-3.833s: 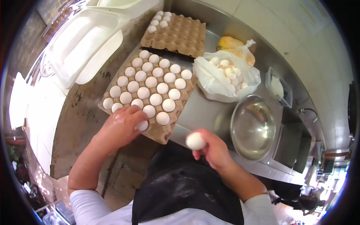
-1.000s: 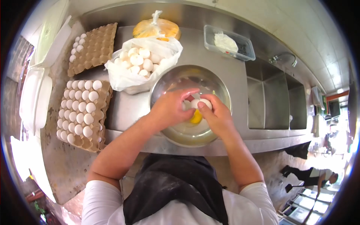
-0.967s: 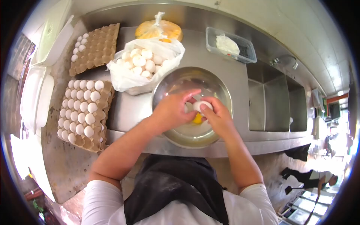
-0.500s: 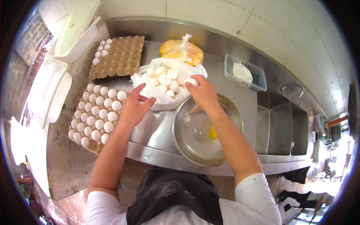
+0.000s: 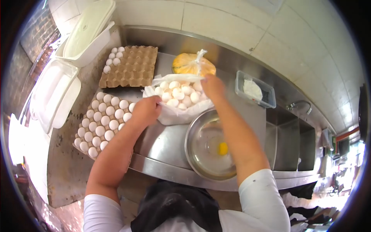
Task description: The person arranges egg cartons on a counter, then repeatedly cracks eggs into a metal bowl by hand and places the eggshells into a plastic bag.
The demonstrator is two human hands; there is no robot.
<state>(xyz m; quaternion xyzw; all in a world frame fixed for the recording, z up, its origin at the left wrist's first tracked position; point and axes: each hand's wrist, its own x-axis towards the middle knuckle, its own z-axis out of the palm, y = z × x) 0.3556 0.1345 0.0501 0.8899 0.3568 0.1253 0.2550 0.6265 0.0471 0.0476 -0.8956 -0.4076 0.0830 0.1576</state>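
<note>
Bag of thin white plastic sits towards the middle of the counter, its mouth spread and showing a heap of white eggshells. Left hand pinches the rim at the bag's left edge, fingers folded in. Right hand meets the rim at the bag's far right edge; it is blurred, so I cannot tell how firmly it grips. Neither hand shows an egg.

Metal bowl stands by the counter's front edge, just beside the bag and partly under the right forearm. In it lies one visible yolk in clear liquid, so at least one egg is broken; the forearm may hide more.

What is done, judging by the heap, comes to many eggs, though I cannot tell whether every shell is empty. What is left whole fills most of the near tray, towards the counter's front left corner and partly behind the left forearm. The far tray, at the back left corner, has seven eggs at its left edge; its other cups are bare. A pumpkin in knotted plastic rests behind the bag, near the back edge.
</note>
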